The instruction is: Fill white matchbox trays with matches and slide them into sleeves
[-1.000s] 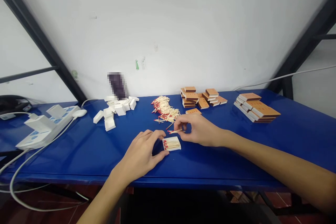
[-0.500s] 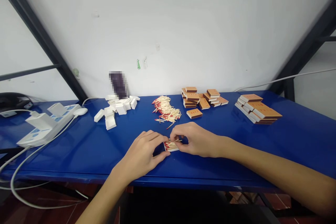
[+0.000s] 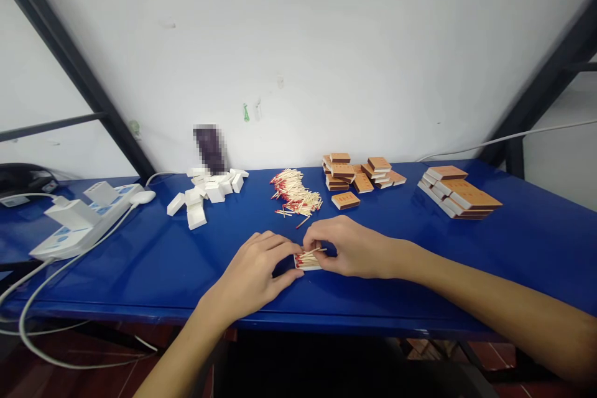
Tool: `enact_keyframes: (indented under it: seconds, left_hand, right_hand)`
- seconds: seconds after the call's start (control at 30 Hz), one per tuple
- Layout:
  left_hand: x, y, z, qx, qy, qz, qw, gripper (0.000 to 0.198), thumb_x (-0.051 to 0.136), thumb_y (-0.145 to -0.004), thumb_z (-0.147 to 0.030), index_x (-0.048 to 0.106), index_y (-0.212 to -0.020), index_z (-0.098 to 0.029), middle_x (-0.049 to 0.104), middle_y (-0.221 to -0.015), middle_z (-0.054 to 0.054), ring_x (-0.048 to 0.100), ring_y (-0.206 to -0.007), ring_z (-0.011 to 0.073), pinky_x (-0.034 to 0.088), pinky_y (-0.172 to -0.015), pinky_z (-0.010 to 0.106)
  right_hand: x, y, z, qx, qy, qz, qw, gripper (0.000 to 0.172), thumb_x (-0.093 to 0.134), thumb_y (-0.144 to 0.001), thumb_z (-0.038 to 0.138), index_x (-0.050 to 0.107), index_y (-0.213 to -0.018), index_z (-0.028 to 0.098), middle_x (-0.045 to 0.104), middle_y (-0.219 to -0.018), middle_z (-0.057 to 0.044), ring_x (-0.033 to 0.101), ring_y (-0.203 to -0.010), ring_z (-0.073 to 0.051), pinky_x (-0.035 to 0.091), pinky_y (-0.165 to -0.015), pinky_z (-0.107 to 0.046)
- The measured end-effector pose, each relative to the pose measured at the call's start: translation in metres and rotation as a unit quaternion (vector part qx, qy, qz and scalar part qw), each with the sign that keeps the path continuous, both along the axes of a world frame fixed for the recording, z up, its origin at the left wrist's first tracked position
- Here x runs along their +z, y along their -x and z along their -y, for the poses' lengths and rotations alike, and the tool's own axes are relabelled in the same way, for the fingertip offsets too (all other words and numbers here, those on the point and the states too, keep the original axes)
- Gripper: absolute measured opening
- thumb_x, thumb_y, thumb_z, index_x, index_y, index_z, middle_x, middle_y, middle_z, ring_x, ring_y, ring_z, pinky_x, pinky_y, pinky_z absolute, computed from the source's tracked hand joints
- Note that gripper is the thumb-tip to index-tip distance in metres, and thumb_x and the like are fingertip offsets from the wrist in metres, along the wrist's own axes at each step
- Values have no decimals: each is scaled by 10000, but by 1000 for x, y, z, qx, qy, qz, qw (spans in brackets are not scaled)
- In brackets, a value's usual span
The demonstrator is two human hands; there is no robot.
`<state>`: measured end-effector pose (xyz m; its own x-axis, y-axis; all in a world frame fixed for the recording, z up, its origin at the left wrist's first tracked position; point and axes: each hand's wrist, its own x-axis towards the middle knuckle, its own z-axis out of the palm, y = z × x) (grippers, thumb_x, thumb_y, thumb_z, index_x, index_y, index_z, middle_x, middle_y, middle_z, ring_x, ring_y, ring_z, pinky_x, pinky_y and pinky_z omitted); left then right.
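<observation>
No wording can be read from where I'm standing. Small printed marks cross the orange top of the single matchbox (image 3: 346, 201) near four o'clock from the centre, and similar print shows on the stacked matchboxes (image 3: 461, 191) at three o'clock, too small to make out.

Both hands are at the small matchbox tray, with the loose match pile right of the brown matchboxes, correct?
The side is wrong: the head view shows the loose match pile left of the brown matchboxes. Left hand and right hand are at the small matchbox tray.
</observation>
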<state>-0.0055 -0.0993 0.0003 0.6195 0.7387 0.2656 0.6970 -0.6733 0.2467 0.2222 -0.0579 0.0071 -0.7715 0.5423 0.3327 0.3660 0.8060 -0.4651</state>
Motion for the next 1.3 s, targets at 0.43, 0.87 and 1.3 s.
enact_keyframes:
  seconds: [0.43,0.87,1.3]
  left_hand:
    - [1,-2,2,-15,5,13,1000,268,583,-931,-324,599,-1188,-249,652,-1123,40,603,-1021,214,428,-1013,420]
    - [4,0,6,24,5,-13,1000,476,579,-862,-289,546,-1337,-272,605,-1069,47,559,-1015,247,396,-1035,476]
    - [4,2,4,15,20,2,1000,365,617,-862,-311,580,-1223,-269,637,-1083,27,576,-1012,237,380,-1047,466]
  right_hand:
    - [4,-4,-4,-33,-67,-41,996,139,535,-872,119,664,-905,161,665,-804,-28,581,-730,-141,433,-686,-259]
    - [-16,-13,-35,-103,-82,130,983,326,430,-977,164,613,-1247,153,691,-1037,-121,646,-930,-230,466,-801,-336]
    - [-9,-15,-28,-105,-58,105,987,119,465,-940,177,550,-857,178,604,-813,-28,496,-681,-148,334,-616,-266]
